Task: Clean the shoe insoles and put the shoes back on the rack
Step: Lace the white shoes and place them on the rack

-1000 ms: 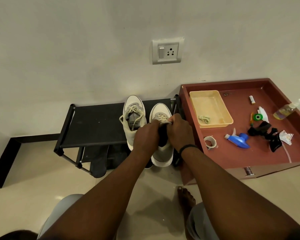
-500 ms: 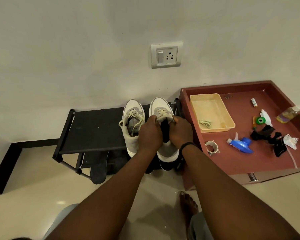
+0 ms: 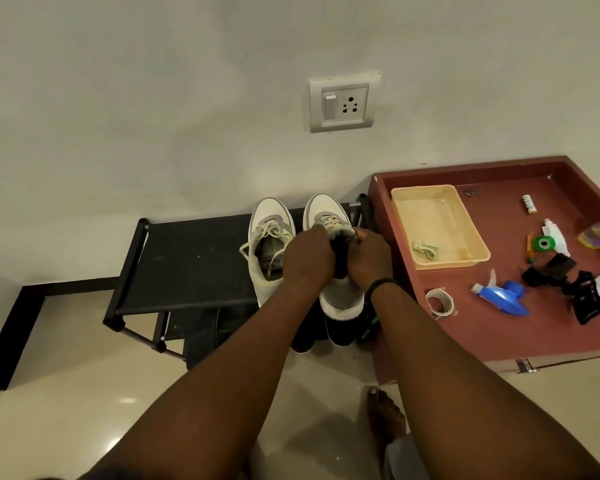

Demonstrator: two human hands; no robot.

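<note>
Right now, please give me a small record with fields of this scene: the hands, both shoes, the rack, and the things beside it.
left hand: left hand grips the opening of the right-side white lace-up shoe
right hand: right hand grips the same opening
insole: dark insole between the hands
other shoe: second white lace-up shoe, untouched
support: black fabric shoe rack, both shoes on top
beside: reddish-brown wooden tray with blue spray head

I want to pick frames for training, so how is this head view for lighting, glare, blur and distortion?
Head view: soft, dim indoor light; small glare patches on the floor tiles; wide-angle bending shows in the shoe rack and the red tray; both hands, left hand and right hand, look sharp, but they shade the opening of the right shoe.
</note>
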